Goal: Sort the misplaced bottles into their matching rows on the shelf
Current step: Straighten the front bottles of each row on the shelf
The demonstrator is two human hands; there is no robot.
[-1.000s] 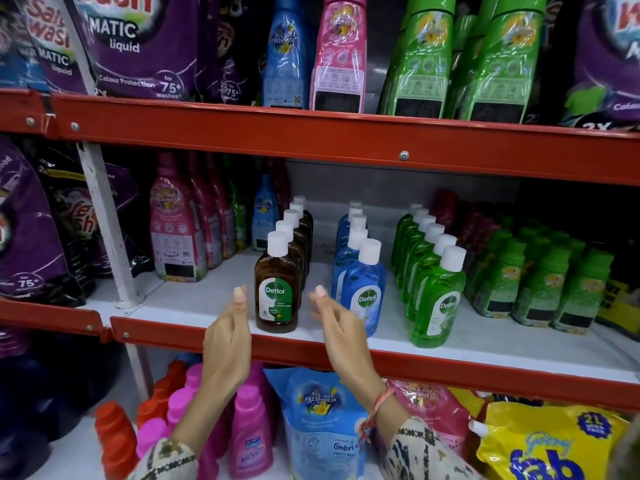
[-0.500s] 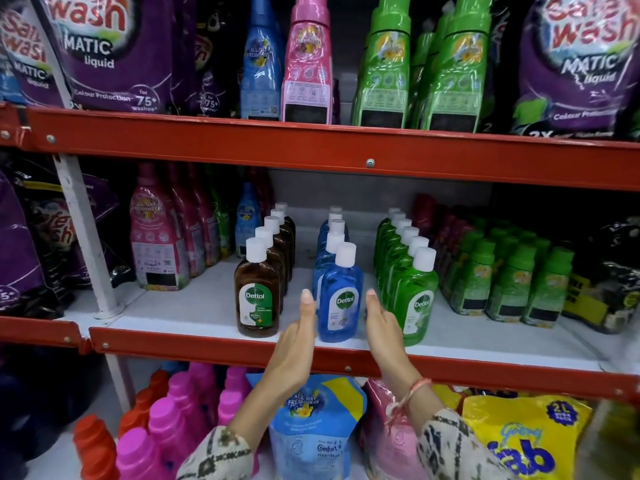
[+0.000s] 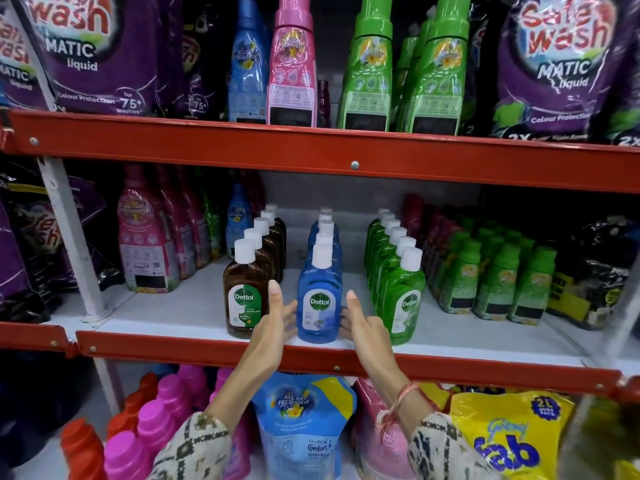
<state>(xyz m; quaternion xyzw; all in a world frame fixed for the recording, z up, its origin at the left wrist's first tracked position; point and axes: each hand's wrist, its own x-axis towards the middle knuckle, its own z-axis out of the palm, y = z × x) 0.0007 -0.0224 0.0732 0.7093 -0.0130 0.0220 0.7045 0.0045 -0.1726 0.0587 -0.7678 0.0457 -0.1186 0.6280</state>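
Flanking the front blue bottle, both hands are raised at the middle shelf. The left hand is held flat and upright, thumb up, fingers spread loosely toward the bottle's left side; contact cannot be told because of blur. The right hand is mirrored on the bottle's right side, thumb up, fingers reaching behind the lower edge of the bottle; contact there cannot be told either. Neither hand is closed on anything; the gap between the palms is just wider than the bottle.

Between the two hands, the blue bottle is seen upright at the shelf's front edge, white cap on, Dettol label facing out. Behind it, away from the hands, the blue row is lined up straight back. Just outside the left hand, the brown bottle is stood at the head of the brown row, partly covered by the left thumb. Just outside the right hand, the green bottle is stood at the head of the green row. Every bottle seen in these three rows matches its row's colour.

Further out past the left hand, pink bottles are seen; further out past the right hand, small green bottles are packed. Below the wrists, a blue refill pouch is seen on the lower shelf. Patterned sleeves are seen on both forearms, and a thread band on the right wrist.
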